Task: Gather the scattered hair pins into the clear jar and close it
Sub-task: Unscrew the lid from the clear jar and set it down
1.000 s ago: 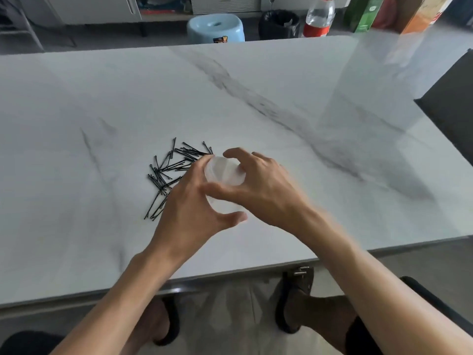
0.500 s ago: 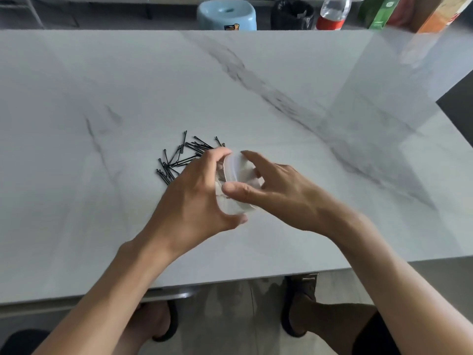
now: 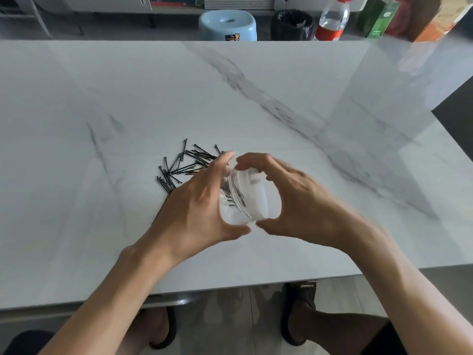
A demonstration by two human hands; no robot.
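Both hands hold the clear jar (image 3: 240, 201): left hand (image 3: 197, 201) grips the body, right hand (image 3: 294, 201) grips the lid (image 3: 258, 193). Hair pins (image 3: 184, 165) lie beyond the left fingers (image 3: 222, 160), none gathered.

We see the white marble worktop (image 3: 281, 85) bare beyond, right of and left of the pile of thin black metal hair pins (image 3: 183, 166), so our hands have open passage there. On the pile's near-right side our left hand (image 3: 197, 208) and right hand (image 3: 302, 203) crowd round the tilted clear plastic jar (image 3: 245, 198), blocking that approach.
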